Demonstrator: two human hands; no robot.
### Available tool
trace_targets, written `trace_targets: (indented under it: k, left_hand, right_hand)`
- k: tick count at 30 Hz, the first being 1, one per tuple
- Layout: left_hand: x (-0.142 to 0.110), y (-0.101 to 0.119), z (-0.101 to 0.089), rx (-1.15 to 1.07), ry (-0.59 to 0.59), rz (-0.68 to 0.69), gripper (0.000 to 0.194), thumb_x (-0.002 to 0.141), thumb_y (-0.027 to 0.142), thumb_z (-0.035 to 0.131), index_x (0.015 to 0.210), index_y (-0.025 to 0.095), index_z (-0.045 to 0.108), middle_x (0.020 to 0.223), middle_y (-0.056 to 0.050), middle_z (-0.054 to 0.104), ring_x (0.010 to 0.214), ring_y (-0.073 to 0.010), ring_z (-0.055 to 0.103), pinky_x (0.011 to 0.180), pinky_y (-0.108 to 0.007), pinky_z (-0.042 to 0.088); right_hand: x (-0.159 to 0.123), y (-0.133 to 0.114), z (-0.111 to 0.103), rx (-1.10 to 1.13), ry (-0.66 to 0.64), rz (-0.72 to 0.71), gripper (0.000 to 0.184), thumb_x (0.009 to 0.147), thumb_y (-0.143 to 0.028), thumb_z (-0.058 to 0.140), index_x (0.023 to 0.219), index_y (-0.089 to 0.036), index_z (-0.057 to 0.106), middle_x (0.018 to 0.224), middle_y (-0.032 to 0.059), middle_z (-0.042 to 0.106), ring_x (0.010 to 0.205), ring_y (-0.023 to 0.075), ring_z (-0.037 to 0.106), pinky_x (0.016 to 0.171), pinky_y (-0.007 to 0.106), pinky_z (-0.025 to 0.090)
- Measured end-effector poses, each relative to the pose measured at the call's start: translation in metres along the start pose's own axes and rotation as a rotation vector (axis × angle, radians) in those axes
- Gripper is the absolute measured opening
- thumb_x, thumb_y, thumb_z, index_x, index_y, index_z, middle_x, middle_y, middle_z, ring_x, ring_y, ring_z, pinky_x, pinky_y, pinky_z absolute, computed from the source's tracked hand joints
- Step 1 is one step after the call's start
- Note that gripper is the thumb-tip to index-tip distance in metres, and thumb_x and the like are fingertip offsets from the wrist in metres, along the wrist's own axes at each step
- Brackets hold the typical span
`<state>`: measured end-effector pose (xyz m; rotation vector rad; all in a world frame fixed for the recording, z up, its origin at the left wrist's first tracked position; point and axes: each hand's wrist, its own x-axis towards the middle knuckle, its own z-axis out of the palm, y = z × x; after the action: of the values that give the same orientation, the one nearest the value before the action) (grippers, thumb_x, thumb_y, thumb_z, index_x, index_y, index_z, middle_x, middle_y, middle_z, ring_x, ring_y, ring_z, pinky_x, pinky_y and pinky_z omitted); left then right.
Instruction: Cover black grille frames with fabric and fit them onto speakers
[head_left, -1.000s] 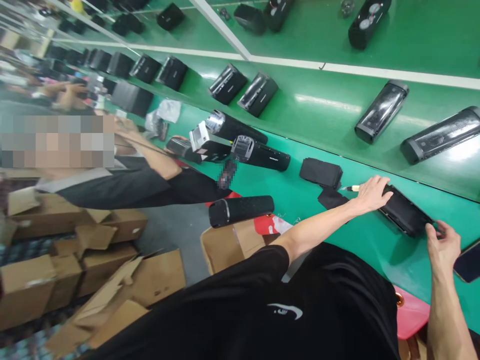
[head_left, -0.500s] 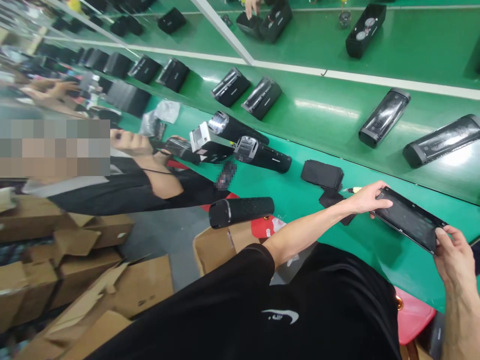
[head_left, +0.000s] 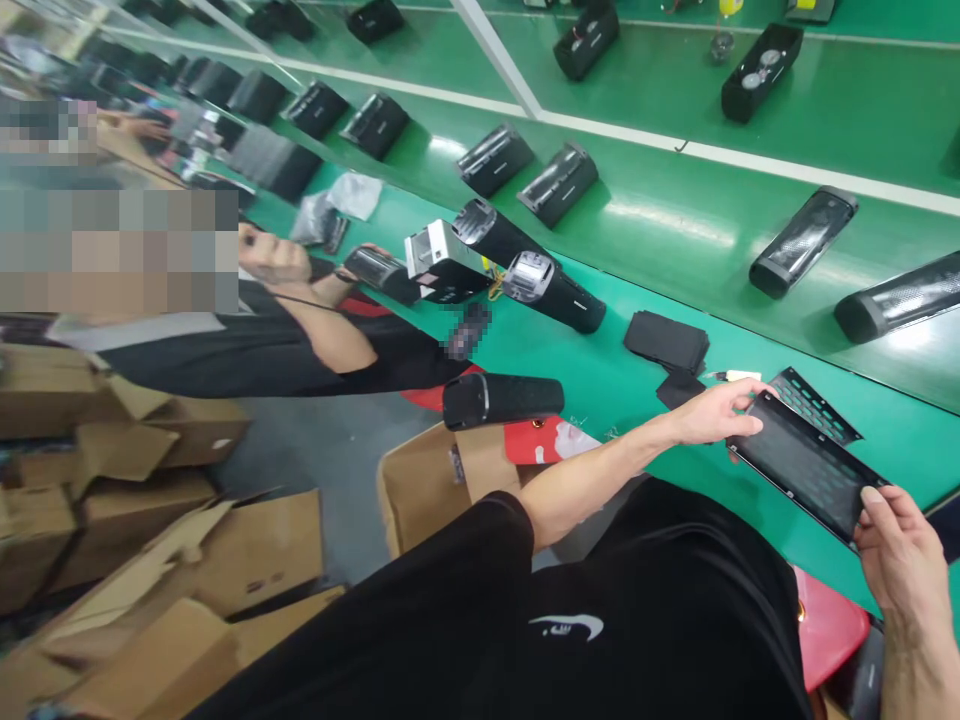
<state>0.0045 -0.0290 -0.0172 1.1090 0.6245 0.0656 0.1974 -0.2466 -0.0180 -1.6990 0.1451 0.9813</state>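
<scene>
My left hand [head_left: 726, 412] pinches the left end of a black speaker grille panel [head_left: 806, 468], thumb on top. At its right end, my right hand [head_left: 900, 540] grips the edge between thumb and fingers. The panel is tilted above the green bench, with a dark mesh middle and small metal spots along its rim. Just beyond it, partly covered, lies a black perforated plate [head_left: 814, 405] with large holes. Left of that are a stack of black cloth pieces [head_left: 666, 340], a loose black piece [head_left: 679, 390] and a small white-and-yellow tube [head_left: 742, 376].
Black cylindrical speakers [head_left: 555, 292] and a white-and-black box [head_left: 446, 262] stand on the bench [head_left: 592, 375]. Another speaker [head_left: 502, 400] lies at its near edge, above an open carton [head_left: 420, 480]. Several speaker housings line the green conveyor [head_left: 660, 215]. A co-worker's arm [head_left: 330, 325] is at left.
The panel has come slightly nearer my body in both hands, uncovering the perforated plate behind it. The camera view has shifted a little. A co-worker's hand at the top has left view.
</scene>
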Motion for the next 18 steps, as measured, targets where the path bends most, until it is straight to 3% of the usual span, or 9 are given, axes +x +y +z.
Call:
trace_targets:
  k: [5,9,13,18]
  left_hand:
    - [-0.009,-0.002,-0.001,0.069,0.02,0.026,0.053,0.095,0.034,0.059,0.145,0.017,0.056,0.064,0.007,0.04,0.051,-0.0103,0.042,0.06,-0.027,0.046]
    - [-0.01,-0.005,-0.001,0.079,0.044,0.041,0.054,0.095,0.037,0.059,0.145,0.016,0.057,0.061,0.008,0.033,0.052,-0.0099,0.036,0.06,-0.027,0.047]
    - [-0.011,-0.004,-0.002,0.104,0.06,0.029,0.053,0.096,0.038,0.058,0.144,0.017,0.059,0.062,0.007,0.034,0.054,-0.0096,0.035,0.058,-0.025,0.047]
    - [-0.01,-0.005,-0.003,0.109,0.058,0.041,0.052,0.095,0.039,0.061,0.143,0.018,0.061,0.061,0.008,0.032,0.054,-0.0092,0.032,0.053,-0.021,0.04]
  right_hand:
    - [-0.005,0.006,0.002,0.0,-0.004,-0.023,0.059,0.054,-0.048,0.101,0.089,-0.022,0.062,0.064,-0.0066,0.056,0.053,0.0073,0.048,0.05,0.015,0.042]
    - [-0.005,0.01,-0.001,0.0,-0.033,-0.048,0.055,0.057,-0.048,0.1,0.088,-0.022,0.062,0.064,-0.0063,0.055,0.054,0.0081,0.05,0.05,0.017,0.042]
    - [-0.004,0.013,-0.004,-0.009,-0.061,-0.052,0.051,0.063,-0.047,0.098,0.09,-0.023,0.062,0.066,-0.006,0.056,0.055,0.0085,0.05,0.052,0.018,0.042]
    - [-0.004,0.014,-0.004,0.015,-0.035,-0.024,0.054,0.058,-0.045,0.1,0.088,-0.023,0.062,0.066,-0.0068,0.056,0.056,0.0077,0.049,0.052,0.017,0.042]
